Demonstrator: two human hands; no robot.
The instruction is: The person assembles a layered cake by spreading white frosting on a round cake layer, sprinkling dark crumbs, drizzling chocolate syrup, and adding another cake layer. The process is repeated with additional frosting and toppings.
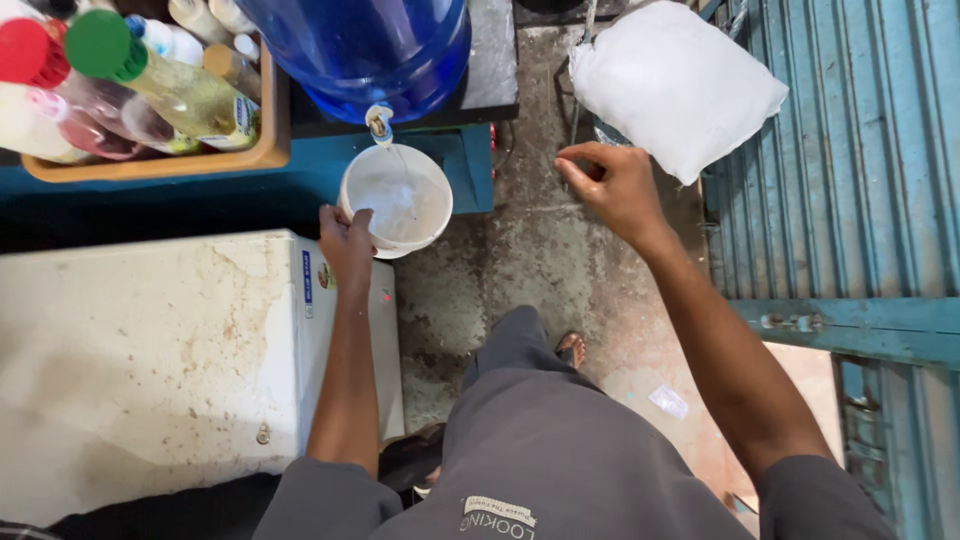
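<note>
Bucket (400,200), small, white and round, is sitting under the tap (379,124) of a big blue water jug (365,45), with a thin stream of water running into it. It is hanging in the air just off the edge of a blue stand (470,165), above a stained concrete floor (540,260), so the person's grip is carrying all its weight.

Largest first: the jug is resting on the stand at the top of the view. To the left, a white chest freezer (150,350) with a scuffed, dirty lid is filling the lower left. A white stuffed sack (675,85) is lying at the upper right, beside a blue corrugated metal shutter (850,150). A wooden tray (265,150) of capped bottles is sitting at the upper left.

The left hand (347,240) is gripping the bucket's near rim, fingers clamped over the edge, arm stretching straight forward. The bucket is likely growing heavier as it fills, its thin plastic wall probably flexing, its wet rim likely slippery; a one-sided rim hold may let it tip.

The right hand (612,185) is hovering free in the air near the sack, fingers loosely curled together, holding nothing.
</note>
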